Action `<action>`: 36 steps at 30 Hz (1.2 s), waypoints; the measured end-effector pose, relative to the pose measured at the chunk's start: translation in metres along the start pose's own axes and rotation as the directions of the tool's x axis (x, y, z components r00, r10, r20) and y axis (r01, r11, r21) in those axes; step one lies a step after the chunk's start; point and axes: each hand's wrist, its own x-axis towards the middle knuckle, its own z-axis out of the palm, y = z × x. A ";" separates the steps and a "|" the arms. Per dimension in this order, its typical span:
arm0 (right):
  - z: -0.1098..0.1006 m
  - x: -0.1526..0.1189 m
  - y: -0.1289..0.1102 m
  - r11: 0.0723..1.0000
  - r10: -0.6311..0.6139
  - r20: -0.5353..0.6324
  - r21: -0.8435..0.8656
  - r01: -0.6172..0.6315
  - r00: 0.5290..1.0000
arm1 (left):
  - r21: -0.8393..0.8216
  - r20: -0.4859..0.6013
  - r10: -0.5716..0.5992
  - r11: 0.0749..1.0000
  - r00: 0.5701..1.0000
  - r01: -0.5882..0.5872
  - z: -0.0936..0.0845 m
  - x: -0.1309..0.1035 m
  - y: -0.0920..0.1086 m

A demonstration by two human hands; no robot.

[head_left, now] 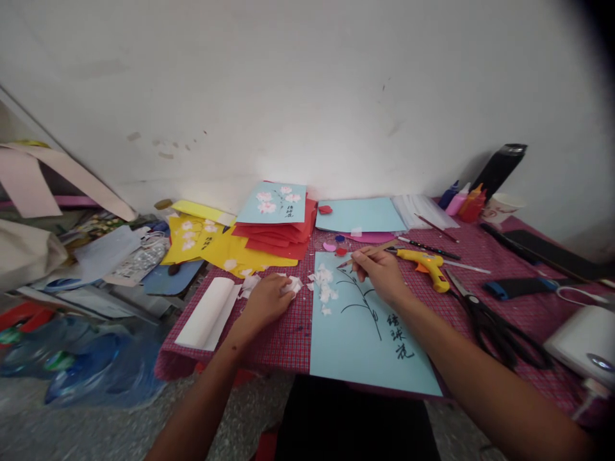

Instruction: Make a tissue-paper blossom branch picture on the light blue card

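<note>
A light blue sheet (336, 358) lies in front of me, with a black-drawn branch, black brush characters and a cluster of white paper petals (325, 288) at its upper left. My right hand (379, 272) is closed in a pinch round a slim wooden stick with a dark pointed tip (346, 262). That tip is over the sheet's upper part, just right of the petals. Left of the sheet, my left hand (270, 296) has its fingers bent onto white paper scraps (291, 285); its fingertips are partly hidden.
A yellow glue gun (425, 262), black scissors (485, 323) and a blue-black-handled tool (519, 287) lie on the right. Folded white paper (209, 314) is at left. Behind are a red paper stack (278, 237), yellow sheets (250, 251), paint bottles (471, 203) and a black flask (500, 169).
</note>
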 end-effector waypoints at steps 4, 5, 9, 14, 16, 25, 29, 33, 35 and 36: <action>-0.001 0.001 0.002 1.000 -0.011 -0.009 -0.010 0.010 1.000 | 0.016 0.017 0.009 1.000 1.000 -0.009 -0.005 0.001 0.000; -0.001 0.002 0.002 1.000 -0.010 -0.010 -0.008 0.010 1.000 | 0.026 0.020 0.013 1.000 1.000 -0.013 -0.006 0.001 0.001; -0.001 0.002 0.002 1.000 -0.003 -0.012 -0.004 0.003 1.000 | 0.035 0.004 0.003 0.999 1.000 -0.003 -0.006 0.002 0.001; -0.001 0.001 0.000 1.000 0.004 -0.008 0.007 -0.004 1.000 | -0.040 -0.043 -0.073 0.997 0.996 0.071 -0.008 0.002 0.002; 0.000 0.001 -0.001 1.000 0.005 0.004 0.008 -0.005 1.000 | -0.077 -0.062 -0.129 0.989 0.990 0.124 -0.009 0.002 0.002; 0.000 0.001 0.000 1.000 0.012 0.009 0.029 -0.012 1.000 | -0.729 0.000 -0.334 0.645 0.943 0.228 -0.013 0.011 0.006; 0.001 0.000 0.000 0.999 -0.018 -0.025 0.027 0.018 1.000 | -0.880 0.081 -0.324 0.420 0.942 0.220 -0.012 0.027 0.023; 0.002 -0.002 -0.004 0.997 -0.066 -0.046 0.034 0.068 0.997 | -0.944 0.087 -0.227 0.292 0.970 0.153 -0.004 0.055 0.046; 0.001 -0.003 -0.006 0.997 -0.064 -0.016 0.046 0.065 0.998 | -0.945 0.096 -0.176 0.295 0.980 0.145 0.003 0.070 0.056; 0.001 -0.004 -0.006 0.997 -0.054 0.005 0.056 0.054 0.999 | -0.940 0.102 -0.155 0.308 0.983 0.146 0.007 0.076 0.061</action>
